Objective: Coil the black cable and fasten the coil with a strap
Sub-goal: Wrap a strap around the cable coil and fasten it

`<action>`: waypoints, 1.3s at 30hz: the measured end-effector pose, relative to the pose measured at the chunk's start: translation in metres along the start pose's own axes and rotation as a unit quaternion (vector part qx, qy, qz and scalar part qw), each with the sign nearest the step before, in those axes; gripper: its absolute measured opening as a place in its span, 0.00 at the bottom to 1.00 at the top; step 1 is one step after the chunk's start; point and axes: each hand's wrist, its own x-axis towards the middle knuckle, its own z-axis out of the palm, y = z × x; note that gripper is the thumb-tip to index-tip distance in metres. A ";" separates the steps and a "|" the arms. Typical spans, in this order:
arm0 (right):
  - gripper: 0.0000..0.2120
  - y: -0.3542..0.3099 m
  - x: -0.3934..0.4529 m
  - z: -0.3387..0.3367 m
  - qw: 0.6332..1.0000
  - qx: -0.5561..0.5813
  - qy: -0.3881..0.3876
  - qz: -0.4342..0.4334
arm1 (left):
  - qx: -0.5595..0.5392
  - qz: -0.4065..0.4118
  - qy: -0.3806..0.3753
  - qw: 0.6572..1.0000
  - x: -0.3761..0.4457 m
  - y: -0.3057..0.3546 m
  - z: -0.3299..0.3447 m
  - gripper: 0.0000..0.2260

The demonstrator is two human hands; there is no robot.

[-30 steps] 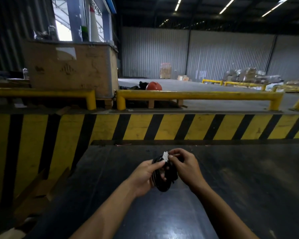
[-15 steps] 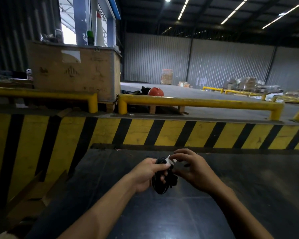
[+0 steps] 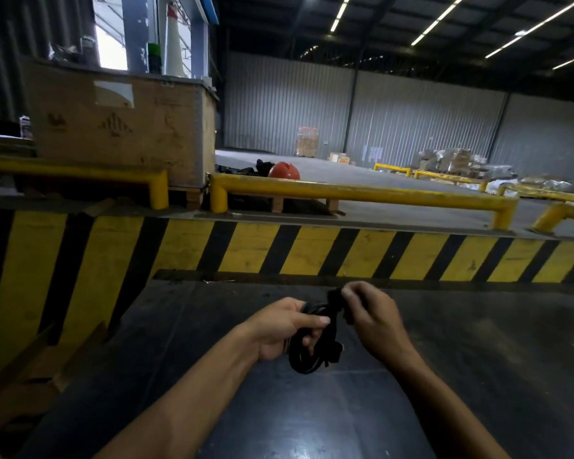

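A black cable (image 3: 304,357) is wound into a small coil and held above the dark platform (image 3: 478,376). My left hand (image 3: 284,329) grips the coil's left side, thumb laid across the loops. My right hand (image 3: 375,318) is closed at the coil's top, pinching a dark strap (image 3: 334,298) between thumb and fingers. The strap's far end is hidden inside my fingers. A cable end sticks out at the coil's lower right.
A yellow and black striped barrier (image 3: 312,250) runs across just beyond the platform. Behind it are yellow guard rails (image 3: 362,193), a large wooden crate (image 3: 120,124) at left and a red helmet (image 3: 284,170). Stacked goods sit far back right.
My right hand has lifted to the coil's top. The white tag seen at the top earlier is out of sight. The view has tilted upward a little.
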 end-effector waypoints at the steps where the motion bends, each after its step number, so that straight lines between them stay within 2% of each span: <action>1: 0.10 0.001 0.003 -0.005 0.998 0.044 0.023 0.037 | -0.001 -0.004 -0.010 1.000 0.001 0.001 0.003 0.04; 3: 0.09 0.004 0.005 -0.012 0.993 0.092 0.020 0.071 | -0.007 -0.009 -0.031 0.999 0.002 0.003 0.008 0.01; 7: 0.07 0.011 0.003 -0.029 0.992 0.112 -0.033 0.040 | -0.012 -0.032 -0.049 0.998 0.008 0.008 0.014 0.04; 11: 0.12 0.020 0.006 -0.048 0.995 0.064 -0.079 0.006 | 0.016 -0.062 -0.055 0.996 0.012 0.010 0.023 0.02; 13: 0.11 0.026 0.008 -0.056 0.997 0.059 -0.053 -0.005 | 0.049 -0.068 -0.059 0.995 0.012 0.009 0.028 0.03; 16: 0.09 0.035 0.012 -0.062 0.998 0.038 0.025 -0.036 | 0.100 -0.071 -0.067 0.990 0.010 0.008 0.034 0.08; 18: 0.05 0.036 0.011 -0.056 0.997 -0.011 0.029 -0.068 | 0.122 -0.069 -0.083 0.987 0.008 0.010 0.039 0.09; 20: 0.04 0.034 0.006 -0.043 0.997 -0.023 0.000 -0.078 | 0.134 -0.061 -0.106 0.983 0.008 0.013 0.044 0.07; 23: 0.04 0.037 0.001 -0.033 0.994 0.078 -0.077 -0.031 | 0.146 -0.058 -0.125 0.980 0.011 0.018 0.049 0.05; 26: 0.03 0.045 0.001 -0.040 0.955 0.249 -0.155 0.037 | 0.181 -0.049 -0.077 0.979 0.015 0.019 0.046 0.08; 28: 0.04 0.050 0.003 -0.046 0.927 0.319 -0.187 0.066 | 0.193 -0.035 -0.040 0.980 0.018 0.017 0.045 0.09; 31: 0.06 0.054 0.007 -0.046 0.914 0.319 -0.241 0.066 | 0.236 -0.021 0.008 0.972 0.023 0.017 0.046 0.10; 35: 0.07 0.058 0.016 -0.043 0.910 0.320 -0.253 0.070 | 0.318 0.004 0.054 0.947 0.031 0.022 0.045 0.11; 39: 0.08 0.060 0.028 -0.042 0.931 0.260 -0.248 0.060 | 0.381 0.000 0.049 0.923 0.037 0.028 0.045 0.13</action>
